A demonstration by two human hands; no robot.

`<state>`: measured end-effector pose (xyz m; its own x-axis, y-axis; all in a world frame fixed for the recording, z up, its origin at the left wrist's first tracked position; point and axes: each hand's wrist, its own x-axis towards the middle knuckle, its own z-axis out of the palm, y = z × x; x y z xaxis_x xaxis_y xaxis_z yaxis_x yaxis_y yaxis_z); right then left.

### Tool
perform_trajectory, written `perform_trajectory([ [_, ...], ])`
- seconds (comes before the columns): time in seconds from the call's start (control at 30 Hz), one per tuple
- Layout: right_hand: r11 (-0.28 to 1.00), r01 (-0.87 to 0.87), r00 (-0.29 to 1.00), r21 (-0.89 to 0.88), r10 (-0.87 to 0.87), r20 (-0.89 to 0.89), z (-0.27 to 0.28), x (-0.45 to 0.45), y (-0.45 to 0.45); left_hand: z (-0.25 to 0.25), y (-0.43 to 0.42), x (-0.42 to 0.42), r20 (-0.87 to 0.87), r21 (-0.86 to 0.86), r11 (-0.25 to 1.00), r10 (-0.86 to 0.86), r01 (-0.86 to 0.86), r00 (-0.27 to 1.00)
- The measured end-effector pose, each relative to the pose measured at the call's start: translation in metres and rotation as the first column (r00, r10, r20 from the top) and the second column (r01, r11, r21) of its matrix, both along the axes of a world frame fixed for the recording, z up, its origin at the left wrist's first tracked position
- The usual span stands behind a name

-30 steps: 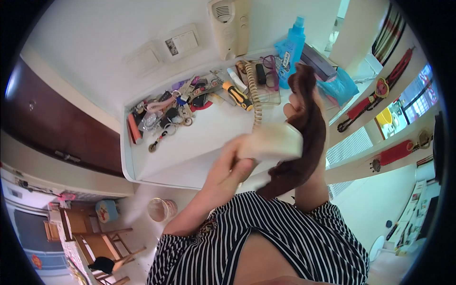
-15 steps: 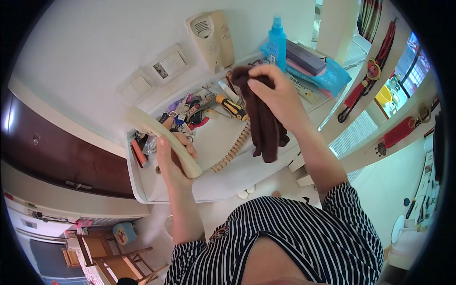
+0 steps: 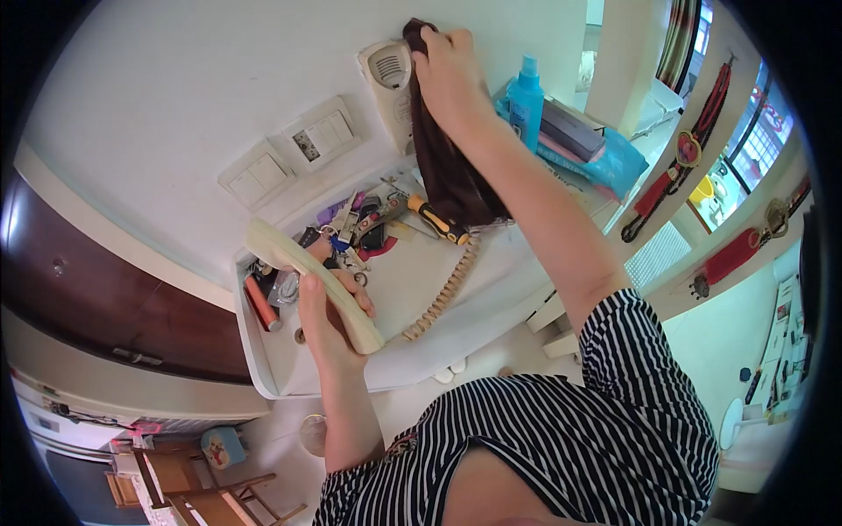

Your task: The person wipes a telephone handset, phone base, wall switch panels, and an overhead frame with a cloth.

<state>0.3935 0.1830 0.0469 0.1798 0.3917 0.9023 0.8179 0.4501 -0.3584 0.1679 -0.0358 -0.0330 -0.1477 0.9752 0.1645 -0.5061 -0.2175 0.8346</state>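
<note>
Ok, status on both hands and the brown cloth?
Left hand gripping handset. Right hand holding brown cloth against wall unit. Coiled cord hangs low, off the cloth's upper end.

A cream handset with a coiled beige cord shows left of centre, below a dark brown cloth and a beige intercom base at upper centre. A yellow-and-black screwdriver handle lies at mid-frame over a white shelf, an orange-red cylinder at its left end. A bright blue bottle and a light blue packet show at upper right, beside a dusky purple-grey box. Red tassels hang at right; a dark reddish-brown door spans the left. Black and white stripes cover the shirt at the bottom.
</note>
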Motion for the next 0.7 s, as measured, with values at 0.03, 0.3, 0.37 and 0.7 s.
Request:
perform_trajectory([
  [0.03,0.996,0.087,0.989,-0.008,-0.086,0.121,-0.005,-0.003,0.000,-0.001,0.000,0.000,-0.012,0.013,1.000,-0.009,0.010,1.000],
  [0.3,0.992,-0.040,0.998,0.121,0.035,0.043,0.004,0.015,-0.020,-0.003,0.000,0.000,-0.019,0.022,0.999,-0.035,0.035,0.999],
  [0.37,0.947,0.045,0.941,0.317,-0.147,0.305,0.006,0.007,-0.012,-0.003,-0.002,0.000,-0.026,0.031,0.999,-0.036,0.037,0.999],
  [0.7,0.992,-0.123,0.978,0.001,0.121,0.172,-0.018,0.008,-0.033,-0.003,-0.004,0.000,-0.029,0.043,0.998,-0.051,0.053,0.998],
])
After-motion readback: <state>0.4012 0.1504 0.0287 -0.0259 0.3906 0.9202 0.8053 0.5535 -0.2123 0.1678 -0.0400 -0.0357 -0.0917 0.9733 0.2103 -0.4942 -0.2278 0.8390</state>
